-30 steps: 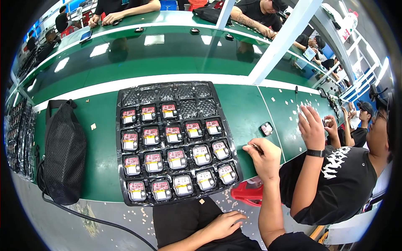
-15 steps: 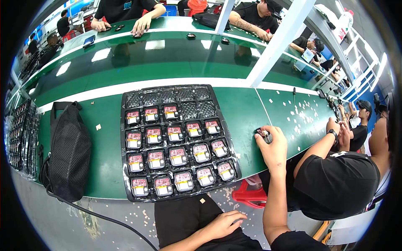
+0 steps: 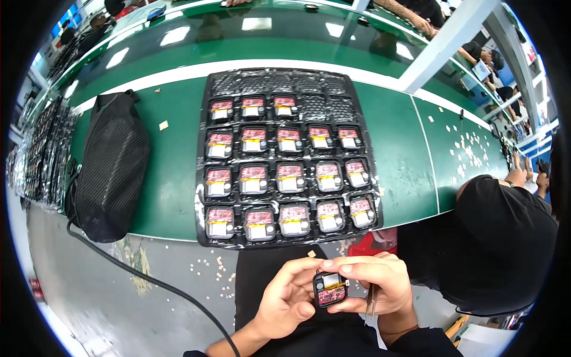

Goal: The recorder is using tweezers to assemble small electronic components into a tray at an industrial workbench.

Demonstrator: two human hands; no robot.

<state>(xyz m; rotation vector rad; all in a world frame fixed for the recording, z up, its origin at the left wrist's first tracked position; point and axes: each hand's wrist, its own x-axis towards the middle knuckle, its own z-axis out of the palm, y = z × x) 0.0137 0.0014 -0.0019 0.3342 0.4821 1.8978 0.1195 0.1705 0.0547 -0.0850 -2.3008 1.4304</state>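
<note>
My two hands hold a small square black electronic device housing (image 3: 331,289) over my lap, just below the table edge. Inside it show a red circuit board, a yellow strip and a silvery block. My right hand (image 3: 380,279) pinches it between thumb and fingers, with metal tweezers (image 3: 372,302) pointing down from the same hand. Around its left side curls my left hand (image 3: 284,300), fingertips at the upper edge, thumb by the lower corner; their contact is partly hidden. In front lies a black blister tray (image 3: 201,178) filled with several similar housings, a few back pockets unfilled.
On the green table (image 3: 404,154), a black mesh bag (image 3: 116,166) lies left of the tray, beside stacked trays (image 3: 44,149). A black cable (image 3: 160,282) hangs down. Close by on the right sits a person in black (image 3: 482,250). A white post (image 3: 446,47) rises behind.
My right hand has brought the housing from the table right of the tray down to my lap. My left hand has risen from my thigh to meet it. The view has tilted downward.
</note>
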